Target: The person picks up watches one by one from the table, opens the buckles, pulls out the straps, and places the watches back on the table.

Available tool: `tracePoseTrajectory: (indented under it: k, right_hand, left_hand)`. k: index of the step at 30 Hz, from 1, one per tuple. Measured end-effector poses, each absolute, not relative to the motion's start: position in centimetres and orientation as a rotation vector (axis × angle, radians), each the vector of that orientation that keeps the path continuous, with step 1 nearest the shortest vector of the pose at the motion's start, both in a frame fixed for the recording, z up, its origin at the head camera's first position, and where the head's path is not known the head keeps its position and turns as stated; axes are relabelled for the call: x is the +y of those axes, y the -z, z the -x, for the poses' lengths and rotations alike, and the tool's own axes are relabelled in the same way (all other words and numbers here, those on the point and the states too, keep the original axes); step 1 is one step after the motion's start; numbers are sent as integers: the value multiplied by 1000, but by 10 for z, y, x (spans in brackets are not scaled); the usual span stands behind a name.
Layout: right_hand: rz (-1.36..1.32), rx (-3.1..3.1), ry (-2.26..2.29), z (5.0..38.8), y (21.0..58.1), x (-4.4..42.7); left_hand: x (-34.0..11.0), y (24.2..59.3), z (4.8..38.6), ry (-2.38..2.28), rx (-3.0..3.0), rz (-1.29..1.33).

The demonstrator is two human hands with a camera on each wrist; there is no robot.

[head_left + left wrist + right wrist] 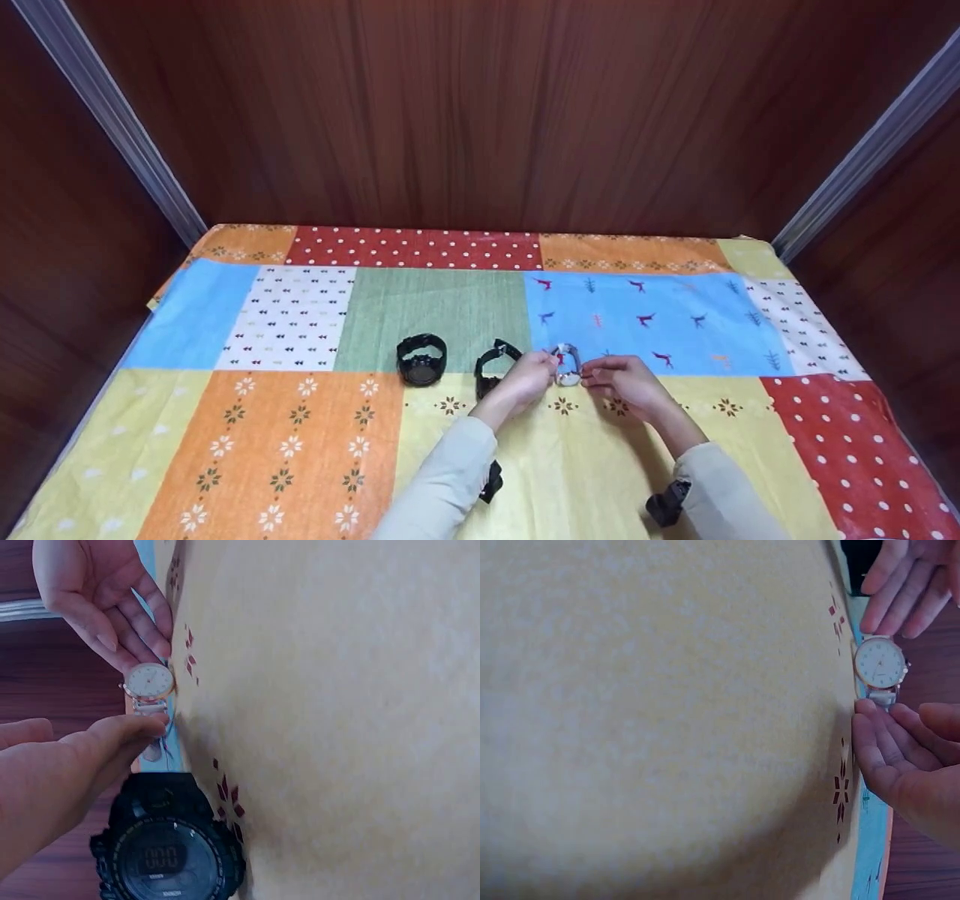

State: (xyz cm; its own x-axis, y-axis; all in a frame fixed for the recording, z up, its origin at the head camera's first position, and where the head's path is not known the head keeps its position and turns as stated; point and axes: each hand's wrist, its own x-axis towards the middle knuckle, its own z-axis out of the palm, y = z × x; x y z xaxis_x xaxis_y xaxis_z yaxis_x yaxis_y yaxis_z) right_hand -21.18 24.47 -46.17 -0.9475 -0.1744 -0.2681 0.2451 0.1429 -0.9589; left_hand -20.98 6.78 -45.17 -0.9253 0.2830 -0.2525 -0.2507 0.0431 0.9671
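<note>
A wristwatch with a round white dial and gold-coloured rim stands on the cloth between both hands, its light strap looped up behind the dial. My left hand is at its left side, with fairly straight fingertips touching or very near the strap. On the other side, my right hand has its loosely bent fingertips beside the watch. In the left wrist view the white dial faces the camera between the hands. Close to my left hand stands a black digital watch, partly hidden by that hand in the head view.
Another black watch stands farther left, its strap closed in a loop. A patchwork-patterned cloth covers the table. Dark wood panels rise behind and at both sides. A small black device sits at my right wrist.
</note>
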Motion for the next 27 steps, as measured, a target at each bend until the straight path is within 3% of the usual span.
tracePoseTrajectory:
  k: [27]
  right_hand:
    - [17,1988,1968,208,431,235]
  left_hand:
    - [50,433,202,-1987,1906,52]
